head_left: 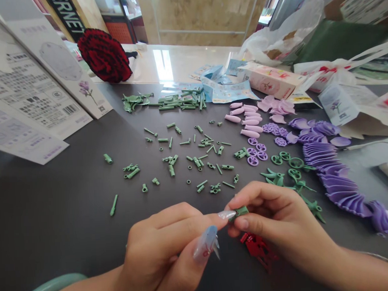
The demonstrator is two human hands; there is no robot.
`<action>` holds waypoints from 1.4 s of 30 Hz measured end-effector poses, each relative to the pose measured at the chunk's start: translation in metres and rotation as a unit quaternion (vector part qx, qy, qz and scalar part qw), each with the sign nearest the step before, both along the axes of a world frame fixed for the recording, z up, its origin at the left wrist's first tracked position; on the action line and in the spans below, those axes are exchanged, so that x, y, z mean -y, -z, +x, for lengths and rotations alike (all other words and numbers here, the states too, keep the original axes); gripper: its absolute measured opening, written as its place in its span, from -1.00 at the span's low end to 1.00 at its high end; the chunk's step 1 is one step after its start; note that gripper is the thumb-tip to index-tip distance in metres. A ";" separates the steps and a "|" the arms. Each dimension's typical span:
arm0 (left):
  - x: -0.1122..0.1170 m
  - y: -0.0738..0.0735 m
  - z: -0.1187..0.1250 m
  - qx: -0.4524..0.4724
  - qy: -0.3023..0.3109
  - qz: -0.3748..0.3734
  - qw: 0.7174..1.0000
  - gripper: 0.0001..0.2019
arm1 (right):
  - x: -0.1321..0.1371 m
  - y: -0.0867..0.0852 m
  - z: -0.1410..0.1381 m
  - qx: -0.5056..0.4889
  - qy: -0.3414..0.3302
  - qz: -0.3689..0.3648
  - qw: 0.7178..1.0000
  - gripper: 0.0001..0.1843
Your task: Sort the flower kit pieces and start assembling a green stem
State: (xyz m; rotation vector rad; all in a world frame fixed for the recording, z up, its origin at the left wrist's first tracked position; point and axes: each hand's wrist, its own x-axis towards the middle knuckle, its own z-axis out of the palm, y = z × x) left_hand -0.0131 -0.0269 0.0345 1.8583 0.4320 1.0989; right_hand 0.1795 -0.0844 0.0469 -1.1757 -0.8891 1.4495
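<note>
Green plastic piece (238,213) pinched in the curled right hand (276,219); the left hand (154,248) touches it, nail-first.

White capitals "ERNET" on black sign (67,17), eleven o'clock; printed leaflet (29,87) with barcode (70,109), ten o'clock, fine print illegible.
</note>
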 end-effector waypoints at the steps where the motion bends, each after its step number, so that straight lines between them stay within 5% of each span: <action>1: 0.000 0.000 -0.001 -0.001 0.002 0.003 1.000 -0.73 | 0.000 0.000 0.000 0.027 0.008 0.006 1.000 -0.82; 10: -0.002 -0.007 0.000 -0.032 0.014 0.001 0.999 -0.72 | -0.002 -0.004 -0.001 0.130 0.051 0.063 0.988 -0.84; 24: -0.006 -0.013 0.005 -0.037 0.035 -0.168 0.984 -0.73 | -0.001 -0.002 -0.001 0.156 0.066 0.094 0.981 -0.80; 37: -0.003 -0.010 0.004 0.014 0.086 -0.299 0.950 -0.77 | -0.001 -0.005 0.001 0.196 0.096 0.215 0.952 -0.75; 42: -0.003 -0.009 0.007 0.033 0.091 -0.429 0.898 -0.77 | -0.002 -0.005 0.003 0.247 0.106 0.224 0.937 -0.77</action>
